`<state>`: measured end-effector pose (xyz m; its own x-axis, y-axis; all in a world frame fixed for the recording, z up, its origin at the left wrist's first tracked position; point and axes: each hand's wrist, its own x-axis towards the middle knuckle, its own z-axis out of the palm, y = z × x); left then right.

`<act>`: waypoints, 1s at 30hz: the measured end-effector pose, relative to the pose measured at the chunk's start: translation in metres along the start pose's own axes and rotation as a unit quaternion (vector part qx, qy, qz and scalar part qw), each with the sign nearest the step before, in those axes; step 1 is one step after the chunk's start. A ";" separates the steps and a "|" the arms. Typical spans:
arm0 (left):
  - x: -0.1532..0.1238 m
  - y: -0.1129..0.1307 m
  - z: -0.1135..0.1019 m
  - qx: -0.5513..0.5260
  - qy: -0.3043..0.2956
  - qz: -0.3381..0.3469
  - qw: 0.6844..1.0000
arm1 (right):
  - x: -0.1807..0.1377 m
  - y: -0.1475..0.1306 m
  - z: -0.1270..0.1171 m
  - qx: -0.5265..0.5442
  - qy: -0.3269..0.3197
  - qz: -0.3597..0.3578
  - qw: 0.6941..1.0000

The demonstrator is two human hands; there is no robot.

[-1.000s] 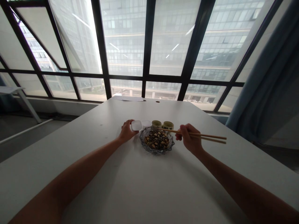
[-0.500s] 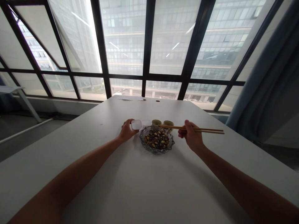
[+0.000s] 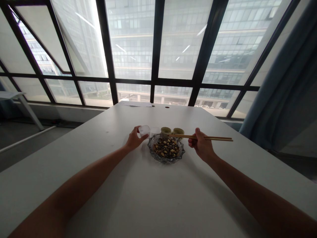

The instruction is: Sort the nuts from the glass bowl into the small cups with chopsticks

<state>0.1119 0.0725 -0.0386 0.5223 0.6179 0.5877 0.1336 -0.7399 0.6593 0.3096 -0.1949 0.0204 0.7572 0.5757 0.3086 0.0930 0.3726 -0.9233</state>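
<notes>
Chopsticks (image 3: 220,138) over a glass bowl (image 3: 166,161), clear container (image 3: 144,130) beside it.
Left of the bowl, the fingers of the left hand (image 3: 133,139) curl partly open round the container, presumably to steady it; right of the bowl, the right hand's (image 3: 202,144) fingers are closed round the chopsticks near mid-length, apparently for balance.

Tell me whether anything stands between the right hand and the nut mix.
Only the near-hand side of the glass bowl: its raised rim separates the right hand, which holds the chopsticks, from the nut mix. From above, nothing visible covers the mix.
</notes>
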 end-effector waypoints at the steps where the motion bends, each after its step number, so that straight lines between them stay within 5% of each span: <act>1: 0.000 0.000 0.000 -0.001 -0.001 -0.001 1.000 | 0.001 0.001 -0.001 -0.008 -0.007 -0.003 1.000; 11: 0.001 -0.001 -0.001 0.014 0.000 0.023 1.000 | -0.008 -0.004 0.000 -0.116 -0.010 -0.066 0.991; 21: 0.002 -0.006 0.001 0.010 -0.001 0.018 1.000 | -0.021 -0.003 -0.012 -0.408 -0.148 -0.309 0.846; 30: 0.002 -0.007 0.002 0.011 0.004 0.030 1.000 | -0.019 -0.002 -0.013 -0.407 -0.165 -0.370 0.819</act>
<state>0.1134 0.0783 -0.0432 0.5232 0.5750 0.6290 0.1206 -0.7806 0.6133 0.3032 -0.2163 0.0132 0.0949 0.6274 0.7729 0.9492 0.1771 -0.2603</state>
